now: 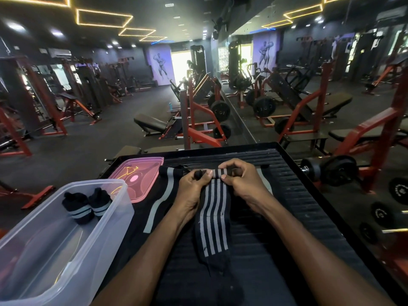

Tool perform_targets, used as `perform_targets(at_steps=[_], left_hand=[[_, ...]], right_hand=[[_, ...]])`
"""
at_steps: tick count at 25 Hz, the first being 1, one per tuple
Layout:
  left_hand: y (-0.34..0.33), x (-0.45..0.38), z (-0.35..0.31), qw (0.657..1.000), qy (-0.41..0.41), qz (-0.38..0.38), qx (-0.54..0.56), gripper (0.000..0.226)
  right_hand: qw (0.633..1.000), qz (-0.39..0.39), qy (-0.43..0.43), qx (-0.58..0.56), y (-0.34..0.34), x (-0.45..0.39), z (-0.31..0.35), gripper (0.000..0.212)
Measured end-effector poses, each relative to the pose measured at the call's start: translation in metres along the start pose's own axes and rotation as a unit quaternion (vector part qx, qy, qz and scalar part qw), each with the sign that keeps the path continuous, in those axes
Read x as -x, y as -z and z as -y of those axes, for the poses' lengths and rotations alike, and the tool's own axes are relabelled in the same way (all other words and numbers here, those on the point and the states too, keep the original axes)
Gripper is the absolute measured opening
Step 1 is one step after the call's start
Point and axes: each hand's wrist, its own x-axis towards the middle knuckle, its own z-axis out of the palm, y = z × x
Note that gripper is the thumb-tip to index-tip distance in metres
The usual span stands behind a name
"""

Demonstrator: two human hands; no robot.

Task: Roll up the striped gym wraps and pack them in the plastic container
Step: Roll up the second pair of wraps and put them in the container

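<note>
A black gym wrap with grey stripes (213, 219) lies lengthwise toward me on the black ribbed platform (304, 195). Its far end is a small tight roll pinched between my left hand (194, 188) and my right hand (242, 180). A second black wrap with a single grey stripe (163, 195) lies flat to the left of my hands. The clear plastic container (55, 235) stands at the near left, open, with two rolled striped wraps (87, 205) inside at its far end.
A pink lid (136, 180) lies flat behind the container. A dumbbell (331, 170) rests just off the platform's right edge, with weight plates (395, 202) on the floor beyond. Red gym machines and benches fill the room ahead; a mirror runs along the right.
</note>
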Motion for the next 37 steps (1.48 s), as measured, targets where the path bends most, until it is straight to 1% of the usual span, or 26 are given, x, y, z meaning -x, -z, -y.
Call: perform_targets(at_steps=[3, 6, 8, 10, 12, 14, 17, 22, 25, 29, 32, 34, 36, 37], left_hand=[[0.002, 0.000, 0.000, 0.998, -0.036, -0.007, -0.058, 0.010], [0.001, 0.001, 0.000, 0.995, -0.057, -0.001, -0.078, 0.016], [0.001, 0.002, 0.000, 0.997, -0.048, 0.008, -0.066, 0.019], [0.000, 0.002, -0.001, 0.999, -0.021, 0.008, -0.028, 0.024], [-0.001, 0.001, -0.002, 1.000, 0.008, 0.000, 0.010, 0.034], [0.000, 0.001, -0.001, 1.000, 0.017, -0.008, -0.002, 0.039], [0.002, 0.001, -0.001, 0.999, 0.007, -0.012, -0.039, 0.032], [0.001, 0.000, 0.001, 0.999, 0.005, -0.015, -0.041, 0.033], [0.001, 0.001, -0.002, 0.998, -0.001, -0.026, -0.051, 0.026], [-0.003, 0.007, -0.007, 0.998, -0.006, -0.041, -0.046, 0.026], [-0.002, 0.008, -0.014, 0.996, -0.018, -0.058, -0.060, 0.017], [0.004, 0.006, -0.016, 0.995, -0.038, -0.057, -0.077, 0.008], [0.012, 0.005, -0.014, 0.992, -0.057, -0.065, -0.091, 0.001], [0.016, 0.006, -0.012, 0.990, -0.065, -0.070, -0.101, 0.005]], right_hand=[[0.999, 0.013, -0.039, -0.015, 0.000, -0.001, 0.000, 0.013], [0.999, 0.002, 0.009, 0.036, 0.001, -0.002, -0.001, 0.009], [0.998, -0.006, 0.033, 0.057, 0.001, -0.002, -0.001, 0.011], [0.997, -0.007, 0.045, 0.063, 0.002, -0.002, -0.001, 0.014], [0.996, -0.012, 0.055, 0.068, 0.002, -0.002, -0.001, 0.017], [0.995, -0.017, 0.063, 0.070, 0.001, -0.001, -0.001, 0.018], [0.996, -0.026, 0.063, 0.065, -0.001, -0.001, -0.001, 0.019], [0.995, -0.036, 0.068, 0.059, -0.002, -0.001, -0.001, 0.021], [0.993, -0.040, 0.083, 0.079, -0.005, 0.000, -0.002, 0.020], [0.990, -0.018, 0.105, 0.089, -0.005, 0.000, 0.002, 0.020], [0.989, 0.000, 0.115, 0.098, -0.004, -0.004, 0.009, 0.029], [0.989, 0.015, 0.107, 0.104, -0.006, -0.006, 0.015, 0.032], [0.992, 0.033, 0.072, 0.095, -0.012, -0.008, 0.017, 0.026], [0.995, 0.046, 0.046, 0.077, -0.015, -0.008, 0.016, 0.021]])
